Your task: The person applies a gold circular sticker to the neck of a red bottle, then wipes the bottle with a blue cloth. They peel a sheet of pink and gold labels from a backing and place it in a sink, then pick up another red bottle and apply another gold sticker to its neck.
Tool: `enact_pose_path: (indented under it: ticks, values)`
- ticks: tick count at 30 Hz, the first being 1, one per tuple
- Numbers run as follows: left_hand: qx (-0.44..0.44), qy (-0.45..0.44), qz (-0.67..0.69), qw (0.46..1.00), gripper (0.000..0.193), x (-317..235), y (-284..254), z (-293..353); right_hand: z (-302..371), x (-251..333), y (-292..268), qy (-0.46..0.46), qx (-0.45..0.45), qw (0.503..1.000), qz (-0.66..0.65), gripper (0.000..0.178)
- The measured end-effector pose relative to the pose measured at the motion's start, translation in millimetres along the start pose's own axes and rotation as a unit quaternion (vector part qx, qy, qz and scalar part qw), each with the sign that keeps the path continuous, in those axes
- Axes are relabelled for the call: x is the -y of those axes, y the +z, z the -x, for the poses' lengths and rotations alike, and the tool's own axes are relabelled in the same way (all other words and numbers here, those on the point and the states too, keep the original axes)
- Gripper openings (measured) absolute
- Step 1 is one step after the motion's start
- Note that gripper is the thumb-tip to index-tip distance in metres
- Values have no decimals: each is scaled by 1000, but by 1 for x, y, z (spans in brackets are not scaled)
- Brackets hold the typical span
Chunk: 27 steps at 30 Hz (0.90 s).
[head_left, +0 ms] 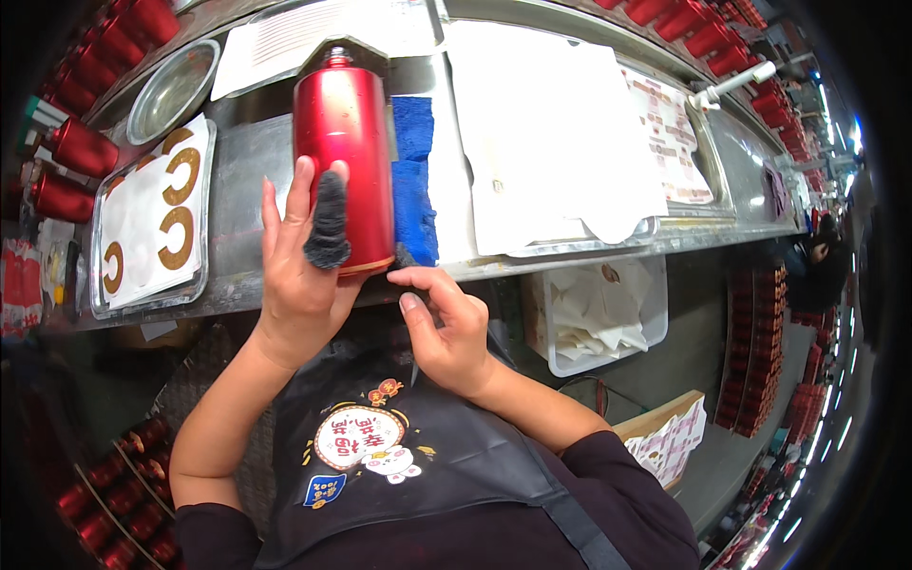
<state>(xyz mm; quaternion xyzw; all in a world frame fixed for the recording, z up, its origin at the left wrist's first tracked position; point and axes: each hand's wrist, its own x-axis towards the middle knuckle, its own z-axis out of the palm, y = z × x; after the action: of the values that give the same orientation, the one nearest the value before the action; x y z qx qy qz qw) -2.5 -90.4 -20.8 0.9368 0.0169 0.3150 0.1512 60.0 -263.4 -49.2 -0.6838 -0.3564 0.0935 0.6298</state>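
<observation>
Dark apron (456, 499), printed with a cartoon figure, covers the person's front at the lower edge. Beyond it runs a long metal surface (249, 204), bowed by the lens. On its left sit a tray (206, 261) with gold C-shaped pieces on white sheets and, behind that, a round metal bowl (171, 92). Blue cloth (414, 214) lies just right of the middle, beside large white sheets (560, 123). Under the edge stands a white bin (657, 328) filled with crumpled paper. Red containers crowd the room on both sides, and another person (825, 261) is near the far right.

At the surface's front edge, left of the cloth, is the red bottle (353, 142). Its long axis runs away from the person, leaning slightly left; the neck points to the far side, the base toward the apron. Of the hands, the left hand (304, 256) lies against its lower left, fingers extended, one in a black sleeve (329, 223); its thumb is hidden, so its grip cannot be told. The right hand (445, 328) is half curled just beside the base; whether it pinches anything is unclear.
</observation>
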Motion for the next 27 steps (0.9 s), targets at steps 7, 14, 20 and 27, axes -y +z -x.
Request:
enact_pose_path:
  ticks: [7,14,20,27]
  values:
    - [9,-116,107,987,64,18,2,39,4,-9,2,-40,30,992,119,21]
    - [-30,-78,73,994,96,15,0,23,2,-4,-3,-43,27,990,134,24]
    - [-23,-43,71,996,97,6,4,9,-10,4,-15,-184,27,968,170,31]
    - [-23,-24,75,997,74,-5,1,-2,-25,20,-19,-232,98,939,236,38]
